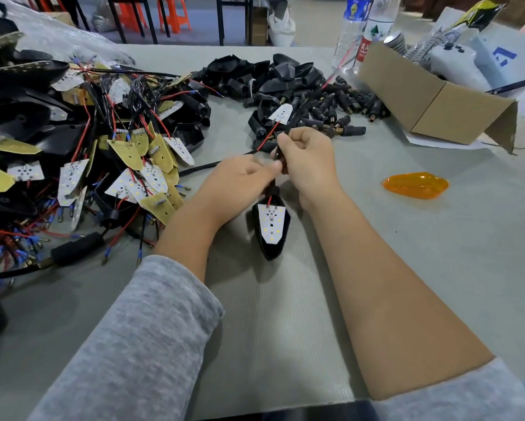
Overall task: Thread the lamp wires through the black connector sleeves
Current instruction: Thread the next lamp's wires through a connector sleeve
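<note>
Black lamp housing (272, 235) with white LED board, on the counter (407, 253). Its red-and-black wires (269, 138) run toward 12 o'clock, pinched between curled fingers of left hand (240, 177) and right hand (306, 153).

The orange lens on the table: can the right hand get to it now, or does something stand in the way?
Probably yes, but not at once. The orange lens lies alone on bare table right of the right hand, nothing between. That hand, however, is pinching a black sleeve and wire, so it must let go first.
</note>
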`<state>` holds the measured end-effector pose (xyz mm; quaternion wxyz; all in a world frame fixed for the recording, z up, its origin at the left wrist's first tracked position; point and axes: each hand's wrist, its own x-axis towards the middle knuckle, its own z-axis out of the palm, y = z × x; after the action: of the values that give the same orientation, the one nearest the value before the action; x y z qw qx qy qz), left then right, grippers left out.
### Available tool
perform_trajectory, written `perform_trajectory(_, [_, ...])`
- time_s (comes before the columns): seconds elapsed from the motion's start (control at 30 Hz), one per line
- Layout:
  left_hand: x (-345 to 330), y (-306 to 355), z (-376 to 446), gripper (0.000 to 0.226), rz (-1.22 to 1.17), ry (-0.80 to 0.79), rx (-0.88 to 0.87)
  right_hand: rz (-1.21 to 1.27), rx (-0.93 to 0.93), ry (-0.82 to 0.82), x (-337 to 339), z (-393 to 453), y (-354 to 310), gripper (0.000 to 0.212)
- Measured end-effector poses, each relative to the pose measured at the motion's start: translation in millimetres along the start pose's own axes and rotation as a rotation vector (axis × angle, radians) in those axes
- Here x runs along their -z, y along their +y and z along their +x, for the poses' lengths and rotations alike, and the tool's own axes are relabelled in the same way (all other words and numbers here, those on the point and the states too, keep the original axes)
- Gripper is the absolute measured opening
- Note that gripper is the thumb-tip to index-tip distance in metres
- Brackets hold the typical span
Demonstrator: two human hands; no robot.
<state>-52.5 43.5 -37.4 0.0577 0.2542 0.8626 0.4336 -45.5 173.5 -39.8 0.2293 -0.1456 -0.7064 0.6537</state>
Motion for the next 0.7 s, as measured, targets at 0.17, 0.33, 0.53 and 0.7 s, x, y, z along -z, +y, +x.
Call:
perform_trajectory(0.17, [1,-6,2,0.046,-0.013,0.182,0.005,-0.149,0.049,-0.083,-2,-3,1,0.024])
perform_trajectory(0.33, [8,-10,14,0.025,-0.478,0.433,0.190,-0.260,0.040,-0.274,-4,-9,-1,0.017])
perform_trajectory(0.53, [17,-12,19,0.025,-0.920,0.369,0.236,-0.264,-0.012,-0.485,0,-18,-13,0.019])
perform_trajectory(0.7, [16,-10,16,0.025,-0.851,0.381,0.120,-0.211,-0.057,-0.531,1,-26,-23,0.024])
